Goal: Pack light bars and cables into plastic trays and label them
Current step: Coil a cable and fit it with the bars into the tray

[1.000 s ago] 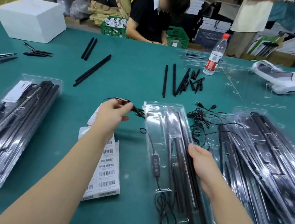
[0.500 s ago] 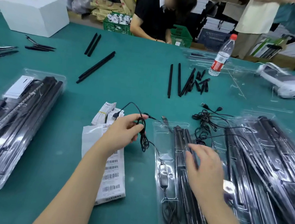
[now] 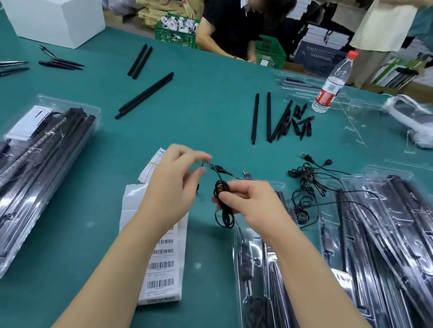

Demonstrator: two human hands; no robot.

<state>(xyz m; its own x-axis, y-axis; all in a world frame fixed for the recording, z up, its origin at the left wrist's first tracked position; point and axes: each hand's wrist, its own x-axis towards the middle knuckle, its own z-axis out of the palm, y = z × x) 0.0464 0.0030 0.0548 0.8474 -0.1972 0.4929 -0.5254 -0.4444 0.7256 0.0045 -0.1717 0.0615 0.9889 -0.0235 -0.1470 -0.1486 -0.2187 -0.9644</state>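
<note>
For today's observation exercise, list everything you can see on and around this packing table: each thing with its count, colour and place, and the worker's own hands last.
table: one, teal, underneath everything
white box: one, far left
loose bars: several, black, scattered across the middle and far left
water bottle: one, clear with red cap, far right
white device: one, far right
filled trays: clear plastic, one at left, a stack at right
open tray: one, clear, under the right forearm
loose cables: a tangle, black, centre right
barcode labels: white sheets, centre
coiled cable: one, black, held between both hands
left hand: pinches the cable's end
right hand: grips the coil
</note>
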